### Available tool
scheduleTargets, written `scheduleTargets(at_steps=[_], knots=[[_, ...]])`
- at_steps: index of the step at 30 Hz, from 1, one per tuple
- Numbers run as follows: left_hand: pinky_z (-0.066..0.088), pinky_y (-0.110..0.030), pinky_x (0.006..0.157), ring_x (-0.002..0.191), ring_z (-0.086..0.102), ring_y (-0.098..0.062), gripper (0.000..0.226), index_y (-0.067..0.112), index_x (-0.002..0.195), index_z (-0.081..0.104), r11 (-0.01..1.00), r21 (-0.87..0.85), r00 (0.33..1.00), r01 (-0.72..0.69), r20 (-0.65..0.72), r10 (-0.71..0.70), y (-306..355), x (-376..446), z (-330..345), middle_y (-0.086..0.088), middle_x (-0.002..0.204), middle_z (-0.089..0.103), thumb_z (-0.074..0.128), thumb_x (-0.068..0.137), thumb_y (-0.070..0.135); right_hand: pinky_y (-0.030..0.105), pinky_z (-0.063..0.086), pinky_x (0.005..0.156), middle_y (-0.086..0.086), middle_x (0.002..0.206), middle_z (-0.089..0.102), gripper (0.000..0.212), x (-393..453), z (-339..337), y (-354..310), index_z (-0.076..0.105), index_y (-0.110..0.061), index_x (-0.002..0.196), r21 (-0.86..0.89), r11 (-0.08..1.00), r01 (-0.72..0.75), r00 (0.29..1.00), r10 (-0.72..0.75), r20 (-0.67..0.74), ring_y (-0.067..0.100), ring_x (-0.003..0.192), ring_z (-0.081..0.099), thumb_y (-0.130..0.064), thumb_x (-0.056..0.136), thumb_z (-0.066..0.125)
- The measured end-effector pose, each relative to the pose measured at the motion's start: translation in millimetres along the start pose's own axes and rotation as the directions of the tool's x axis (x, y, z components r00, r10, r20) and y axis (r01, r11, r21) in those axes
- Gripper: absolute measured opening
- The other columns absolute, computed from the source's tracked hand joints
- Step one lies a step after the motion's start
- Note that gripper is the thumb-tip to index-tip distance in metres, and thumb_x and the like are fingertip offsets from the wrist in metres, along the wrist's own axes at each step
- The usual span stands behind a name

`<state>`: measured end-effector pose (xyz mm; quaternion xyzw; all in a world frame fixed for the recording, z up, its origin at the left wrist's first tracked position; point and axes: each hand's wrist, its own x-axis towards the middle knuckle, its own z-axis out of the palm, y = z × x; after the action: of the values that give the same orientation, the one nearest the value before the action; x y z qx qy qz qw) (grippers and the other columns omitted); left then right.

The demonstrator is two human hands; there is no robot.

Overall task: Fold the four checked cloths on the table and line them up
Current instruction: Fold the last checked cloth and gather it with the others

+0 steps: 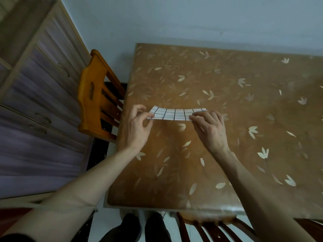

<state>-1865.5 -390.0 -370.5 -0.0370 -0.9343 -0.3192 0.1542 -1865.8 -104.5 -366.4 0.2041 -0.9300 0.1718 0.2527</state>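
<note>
- Pinching the left end of a folded checked cloth [176,114] between thumb and fingertips, the left hand [138,126] has its fingers curled over the cloth's corner.
- At the other end of the cloth, the right hand [210,130] grips the right corner in the same way, fingers bent and thumb tucked under the edge.
- Between the two hands the cloth is stretched into a long, narrow strip, white with a thin dark grid; whether it rests on the table or is held just above it cannot be told.
- Under both hands lies the table [227,84], covered in a brown sheet printed with pale leaves; only this one cloth shows in view.
- Both forearms are bare and reach in from the near edge of the table.
- To the left of the left hand, a yellow wooden chair [95,95] stands pushed against the table's side.
- Further left of that chair is a wooden cabinet [35,84] with drawers and handles.
- Below the hands, at the table's near edge, the back of a darker chair [209,226] shows, and beside it a pair of dark shoes [141,226] on the floor.
</note>
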Motion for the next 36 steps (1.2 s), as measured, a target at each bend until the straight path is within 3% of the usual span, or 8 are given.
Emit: scheduleTargets(at_steps=[6, 12, 17, 21, 24, 29, 32, 36], knots=[[0.05, -0.038, 0.095, 0.116, 0.061, -0.024, 0.022, 0.011, 0.107, 0.079, 0.929, 0.164, 0.933, -0.33, 0.203, 0.296, -34, -56, 16, -0.004, 0.118, 0.071, 0.079, 0.085, 0.009, 0.04, 0.044, 0.098, 0.003, 0.125, 0.071, 0.03, -91, 27, -10, 0.074, -0.016, 0.124, 0.008, 1.0, -0.029, 0.97, 0.027, 0.241, 0.027, 0.116, 0.063, -0.012, 0.094, 0.074], [0.051, -0.041, 0.101, 0.115, 0.064, -0.024, 0.033, 0.013, 0.117, 0.073, 0.9, 0.251, 0.834, -0.357, 0.519, 0.187, -53, -111, 33, -0.005, 0.121, 0.07, 0.08, 0.085, 0.021, 0.036, 0.04, 0.097, 0.002, 0.132, 0.065, 0.035, -152, 50, -23, 0.068, -0.017, 0.128, -0.063, 0.99, -0.125, 0.894, 0.14, 0.425, 0.027, 0.117, 0.06, -0.017, 0.094, 0.074], [0.045, -0.043, 0.113, 0.135, 0.051, -0.025, 0.04, 0.011, 0.134, 0.06, 0.912, 0.241, 0.846, -0.332, 0.503, 0.175, -50, -122, 40, -0.009, 0.144, 0.056, 0.057, 0.1, 0.031, 0.04, 0.042, 0.108, 0.002, 0.149, 0.055, 0.044, -153, 57, -41, 0.056, -0.018, 0.146, -0.045, 0.978, -0.203, 0.873, 0.201, 0.445, 0.023, 0.134, 0.051, -0.036, 0.108, 0.047], [0.025, -0.041, 0.126, 0.155, 0.025, -0.022, 0.06, 0.015, 0.16, 0.034, 0.905, 0.236, 0.784, -0.355, 0.602, 0.15, -41, -119, 55, -0.007, 0.167, 0.03, 0.025, 0.108, 0.043, 0.041, 0.031, 0.123, 0.002, 0.164, 0.041, 0.051, -143, 75, -58, 0.042, -0.019, 0.158, 0.007, 0.991, -0.135, 0.858, 0.113, 0.501, 0.02, 0.153, 0.035, -0.039, 0.111, 0.041], [0.023, -0.044, 0.126, 0.159, 0.013, -0.024, 0.068, 0.019, 0.164, 0.022, 0.893, 0.281, 0.754, -0.352, 0.651, 0.092, -39, -123, 61, -0.008, 0.171, 0.018, 0.011, 0.105, 0.051, 0.042, 0.022, 0.128, 0.001, 0.17, 0.027, 0.055, -136, 84, -69, 0.032, -0.021, 0.162, 0.024, 0.996, -0.092, 0.837, 0.064, 0.544, 0.019, 0.159, 0.02, -0.042, 0.112, 0.036], [0.018, -0.048, 0.128, 0.16, 0.0, -0.027, 0.072, 0.015, 0.165, 0.013, 0.866, 0.335, 0.761, -0.371, 0.645, 0.076, -43, -134, 66, -0.012, 0.173, 0.004, 0.017, 0.105, 0.054, 0.047, 0.007, 0.13, -0.004, 0.175, 0.002, 0.068, -137, 89, -79, 0.006, -0.025, 0.167, 0.009, 0.998, -0.057, 0.749, 0.037, 0.661, 0.015, 0.161, -0.005, -0.058, 0.109, 0.019], [0.012, -0.047, 0.129, 0.16, -0.002, -0.028, 0.072, 0.01, 0.165, 0.01, 0.839, 0.354, 0.773, -0.413, 0.623, 0.118, -40, -138, 62, -0.015, 0.172, 0.004, 0.028, 0.108, 0.051, 0.047, 0.004, 0.13, -0.004, 0.175, -0.002, 0.072, -139, 88, -77, 0.002, -0.023, 0.167, -0.004, 0.999, -0.04, 0.733, 0.032, 0.68, 0.015, 0.16, -0.007, -0.063, 0.108, 0.014], [0.018, -0.047, 0.127, 0.16, 0.001, -0.026, 0.073, 0.005, 0.163, 0.013, 0.838, 0.36, 0.777, -0.411, 0.619, 0.115, -41, -147, 61, -0.014, 0.172, 0.009, 0.03, 0.109, 0.05, 0.047, 0.005, 0.129, -0.003, 0.175, -0.005, 0.073, -139, 87, -75, -0.001, -0.022, 0.167, 0.005, 0.999, -0.044, 0.72, 0.029, 0.694, 0.016, 0.16, -0.008, -0.063, 0.108, 0.011]])
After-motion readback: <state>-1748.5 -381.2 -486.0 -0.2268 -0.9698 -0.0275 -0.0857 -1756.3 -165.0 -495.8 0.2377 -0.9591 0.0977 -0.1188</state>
